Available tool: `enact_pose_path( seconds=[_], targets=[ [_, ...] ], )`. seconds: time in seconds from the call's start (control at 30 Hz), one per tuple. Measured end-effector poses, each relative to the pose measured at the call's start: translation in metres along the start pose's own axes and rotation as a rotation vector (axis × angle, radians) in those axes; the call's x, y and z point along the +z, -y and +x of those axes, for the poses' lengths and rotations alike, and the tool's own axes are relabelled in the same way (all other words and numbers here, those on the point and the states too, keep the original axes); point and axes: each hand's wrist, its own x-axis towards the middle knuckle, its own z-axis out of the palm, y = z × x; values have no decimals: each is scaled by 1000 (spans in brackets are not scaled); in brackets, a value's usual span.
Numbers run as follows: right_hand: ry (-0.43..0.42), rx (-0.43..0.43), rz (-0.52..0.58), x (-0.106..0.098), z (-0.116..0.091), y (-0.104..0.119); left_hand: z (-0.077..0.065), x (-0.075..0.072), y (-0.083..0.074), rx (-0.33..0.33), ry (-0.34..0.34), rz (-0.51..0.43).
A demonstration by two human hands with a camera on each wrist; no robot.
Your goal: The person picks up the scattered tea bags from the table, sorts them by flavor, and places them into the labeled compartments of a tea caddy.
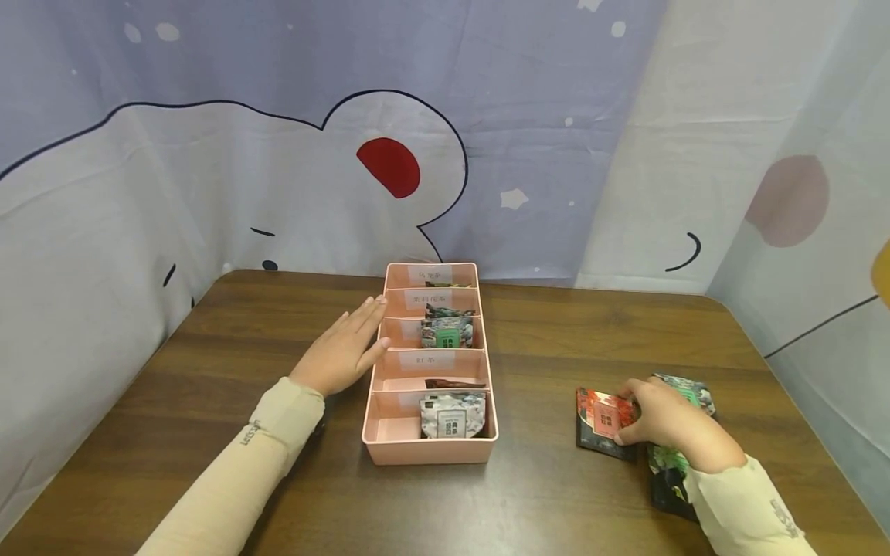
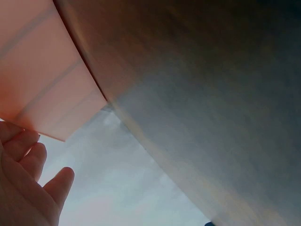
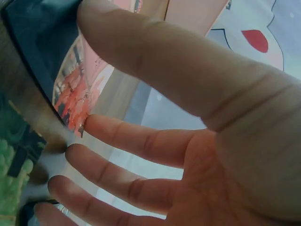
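Observation:
A long pink box [image 1: 429, 454] with several labelled compartments stands on the table, tea sachets inside. My left hand [image 1: 344, 349] lies along its left side, fingers straight and touching the rim; the box wall [image 2: 42, 61] also shows in the left wrist view. Over on the right, my right hand [image 1: 674, 423] pinches a red and black tea sachet [image 1: 598, 418] by its right part, with thumb and index finger. That sachet's dark back edge [image 3: 40, 42] appears beside the thumb in the right wrist view. The other fingers spread apart from it.
Green and black tea sachets [image 1: 669, 469] lie under and beside the right hand, another green one [image 1: 698, 394] farther back. In the box sit a white sachet [image 1: 452, 415] in front and a green sachet [image 1: 446, 334] mid-box. A patterned curtain [image 1: 528, 139] hangs behind the table.

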Motion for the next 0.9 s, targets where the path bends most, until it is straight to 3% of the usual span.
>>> enact_pose_path(
  seconds=[0.33, 0.7, 0.9],
  targets=[
    [-33, 19, 99, 2, -1, -2, 0, 1, 1, 3, -3, 3],
    [-145, 6, 420, 5, 4, -6, 1, 1, 0, 3, -15, -5],
    [-137, 23, 619, 3, 5, -1, 0, 1, 0, -2, -12, -1]
  ],
)
